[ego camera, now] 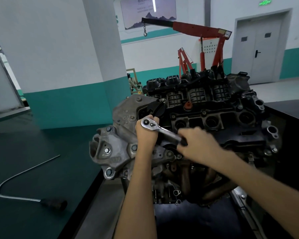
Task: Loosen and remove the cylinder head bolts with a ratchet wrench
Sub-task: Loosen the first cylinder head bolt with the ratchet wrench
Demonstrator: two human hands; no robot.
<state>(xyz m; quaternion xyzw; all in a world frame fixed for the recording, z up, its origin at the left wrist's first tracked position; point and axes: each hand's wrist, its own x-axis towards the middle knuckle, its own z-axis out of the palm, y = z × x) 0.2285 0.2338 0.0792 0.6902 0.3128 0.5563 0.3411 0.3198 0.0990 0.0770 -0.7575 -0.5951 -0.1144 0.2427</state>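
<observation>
A chrome ratchet wrench (160,129) lies across the near left corner of the dark cylinder head (214,118). My left hand (146,133) grips just under the ratchet's round head, fingers curled around it. My right hand (197,144) grips the black handle end, blurred by motion. The bolt and socket under the ratchet head are hidden by my left hand. The engine (128,149) stands on a stand in front of me, with its grey timing-side brackets at the left.
A bent metal rod with a black end (24,187) lies on the green floor at the left. A red engine hoist (202,31) stands behind the engine. A white pillar (102,49) rises at back left. A dark cabinet (292,109) sits at right.
</observation>
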